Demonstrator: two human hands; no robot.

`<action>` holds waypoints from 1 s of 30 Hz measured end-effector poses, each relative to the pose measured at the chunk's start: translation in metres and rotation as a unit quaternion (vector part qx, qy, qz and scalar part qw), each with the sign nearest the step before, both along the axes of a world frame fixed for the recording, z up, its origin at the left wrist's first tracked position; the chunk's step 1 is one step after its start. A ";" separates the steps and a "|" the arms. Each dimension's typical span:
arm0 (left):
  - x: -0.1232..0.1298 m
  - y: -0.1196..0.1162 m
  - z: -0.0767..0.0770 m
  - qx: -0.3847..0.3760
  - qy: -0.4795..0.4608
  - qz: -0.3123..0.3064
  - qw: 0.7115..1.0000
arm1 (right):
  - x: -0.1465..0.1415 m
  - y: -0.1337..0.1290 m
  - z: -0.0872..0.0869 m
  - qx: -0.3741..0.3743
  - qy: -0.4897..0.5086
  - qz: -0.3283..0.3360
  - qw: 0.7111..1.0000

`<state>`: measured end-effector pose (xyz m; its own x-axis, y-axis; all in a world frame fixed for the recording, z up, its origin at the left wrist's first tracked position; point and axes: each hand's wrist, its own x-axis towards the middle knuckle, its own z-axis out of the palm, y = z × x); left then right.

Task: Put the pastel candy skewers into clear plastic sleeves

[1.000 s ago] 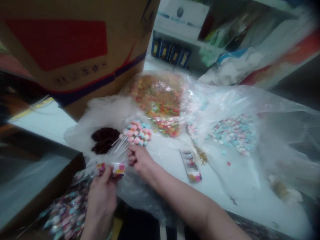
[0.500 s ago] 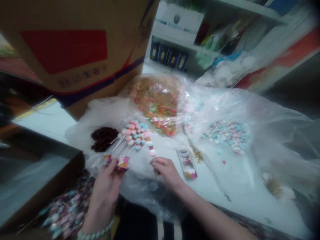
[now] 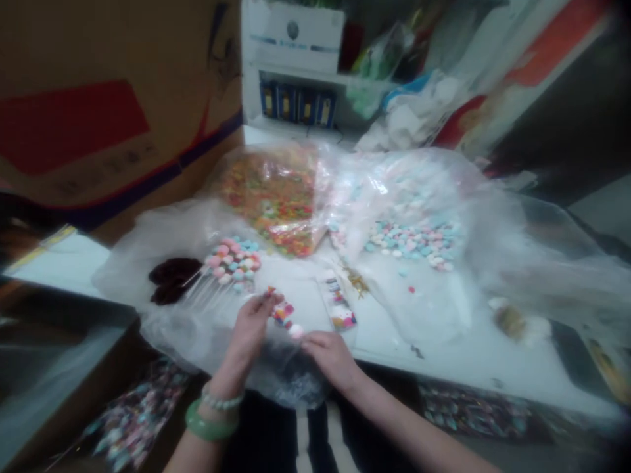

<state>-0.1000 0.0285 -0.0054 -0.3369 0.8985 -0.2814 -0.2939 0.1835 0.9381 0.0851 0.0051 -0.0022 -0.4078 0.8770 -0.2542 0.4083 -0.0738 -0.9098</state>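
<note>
My left hand (image 3: 252, 325) pinches a small printed wrapper (image 3: 282, 311) with pink and orange patches. Close to the wrapper's lower end shows a pale pink ball (image 3: 296, 330) of a candy-like skewer; the rest of the skewer is hidden or blurred. The fingers of my right hand (image 3: 329, 355) are closed at that ball's end of the skewer, the stick itself hidden by them. To the left lies a bunch of similar skewers (image 3: 235, 261), pink, blue and white balls on white sticks. A flat stack of printed wrappers (image 3: 339, 303) rests on the table to the right.
Clear bags hold orange-green pieces (image 3: 280, 197) and pastel pieces (image 3: 419, 243). Gold twist ties (image 3: 357, 282) lie beside the wrappers. A dark brown bundle (image 3: 172, 279) is at left. A large cardboard box (image 3: 162, 118) stands behind; an open box of finished-looking skewers (image 3: 140, 414) sits below.
My left hand has moved right, bringing the wrapper to the skewer in my right hand. The skewer has gone from upright to tilted, its balls now mostly behind or inside the wrapper.
</note>
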 end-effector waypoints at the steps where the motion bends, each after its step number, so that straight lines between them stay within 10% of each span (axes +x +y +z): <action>1: 0.004 -0.001 -0.005 -0.002 0.035 -0.011 0.999 | 0.001 0.000 -0.003 0.008 -0.006 -0.011 1.000; 7: 0.021 -0.008 -0.015 -0.014 0.144 -0.038 0.989 | 0.002 0.009 -0.012 0.044 -0.014 -0.070 0.996; 13: 0.014 -0.004 0.016 -0.060 -0.059 0.078 0.993 | 0.019 0.013 -0.007 -0.028 0.094 -0.028 0.995; 19: 0.004 -0.008 0.041 -0.070 -0.120 0.130 0.982 | 0.035 0.019 0.005 -0.185 0.260 -0.190 0.929; 24: 0.038 -0.013 0.040 -0.043 -0.081 0.126 0.988 | 0.002 0.023 0.031 -0.133 0.328 -0.205 0.912; 30: 0.052 -0.017 0.047 -0.070 -0.134 0.069 0.986 | -0.027 0.023 0.036 0.036 0.181 -0.179 0.966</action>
